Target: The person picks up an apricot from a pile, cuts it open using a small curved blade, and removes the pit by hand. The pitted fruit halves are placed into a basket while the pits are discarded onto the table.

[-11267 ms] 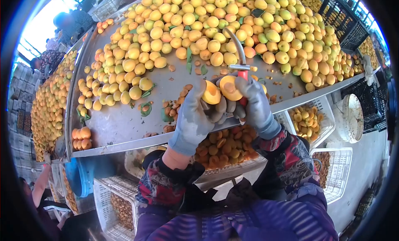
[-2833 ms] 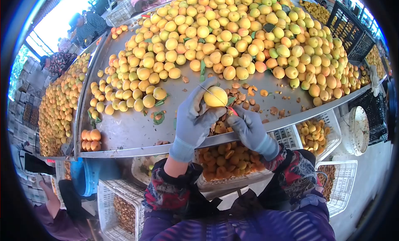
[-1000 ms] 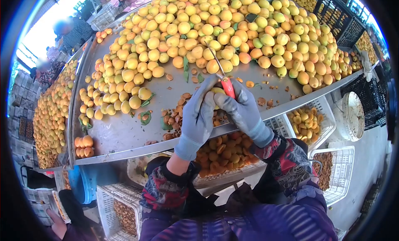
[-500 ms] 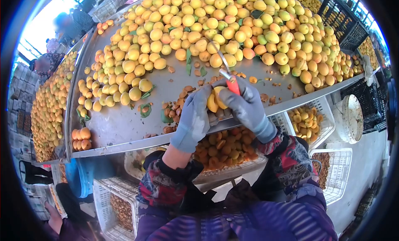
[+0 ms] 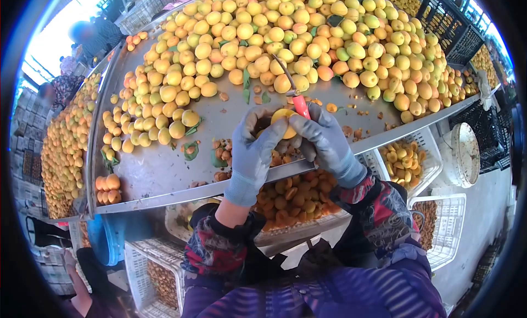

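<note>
My left hand (image 5: 255, 148), in a grey glove, is closed round a cut yellow-orange apricot (image 5: 285, 122) over the front edge of the metal table (image 5: 219, 109). My right hand (image 5: 328, 139), gloved too, holds a knife by its red handle (image 5: 301, 107), with the curved blade (image 5: 285, 71) pointing up and away. Its fingertips also touch the apricot. Brown pits (image 5: 223, 152) lie beside my left hand, and a large heap of whole apricots (image 5: 236, 43) covers the far part of the table.
Below the table edge sits a crate of apricot halves (image 5: 296, 200). To the right are another crate of halves (image 5: 403, 159), a white bucket (image 5: 465, 156) and a crate of pits (image 5: 447, 230). A blue bucket (image 5: 104, 238) and a white crate (image 5: 156, 274) stand at lower left. Other people are at left.
The apricot has turned in my hands, from two visible parts to a rounder piece. My left hand's fingers have risen and curled round it, and the knife has shifted slightly left.
</note>
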The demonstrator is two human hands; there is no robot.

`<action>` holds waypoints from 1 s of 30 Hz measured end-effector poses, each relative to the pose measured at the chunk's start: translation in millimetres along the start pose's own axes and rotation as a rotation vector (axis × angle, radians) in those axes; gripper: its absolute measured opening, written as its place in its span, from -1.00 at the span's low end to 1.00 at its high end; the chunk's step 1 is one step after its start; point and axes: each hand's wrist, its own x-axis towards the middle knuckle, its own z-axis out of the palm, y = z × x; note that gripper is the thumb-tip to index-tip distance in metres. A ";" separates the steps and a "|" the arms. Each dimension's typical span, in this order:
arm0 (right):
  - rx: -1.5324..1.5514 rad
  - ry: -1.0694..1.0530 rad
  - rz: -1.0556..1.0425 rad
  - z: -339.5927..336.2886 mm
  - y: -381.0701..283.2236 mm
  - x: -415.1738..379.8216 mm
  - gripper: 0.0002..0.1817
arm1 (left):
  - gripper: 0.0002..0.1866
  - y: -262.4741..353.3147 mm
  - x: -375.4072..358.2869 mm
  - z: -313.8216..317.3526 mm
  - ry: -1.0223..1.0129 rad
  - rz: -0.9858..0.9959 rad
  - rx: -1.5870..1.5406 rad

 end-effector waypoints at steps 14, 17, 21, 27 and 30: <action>0.053 0.091 -0.036 9.5 1.2 -11.2 -0.84 | -0.69 -1.5 -5.2 3.3 -0.153 -0.017 -0.259; 0.100 0.107 -0.042 9.7 5.5 -14.5 -0.81 | -0.69 -2.3 -6.3 5.6 -0.152 -0.075 -0.335; 0.142 0.148 0.009 8.3 5.0 -11.4 -0.79 | -0.69 4.3 -5.5 12.5 -0.097 -0.114 -0.305; 0.037 0.109 -0.031 9.5 -3.5 -13.7 -0.75 | -0.59 15.8 -6.7 9.5 -0.226 0.052 0.100; 0.111 0.055 -0.002 4.3 -5.8 -15.2 -0.76 | -0.58 13.3 -7.8 8.3 -0.218 0.156 0.308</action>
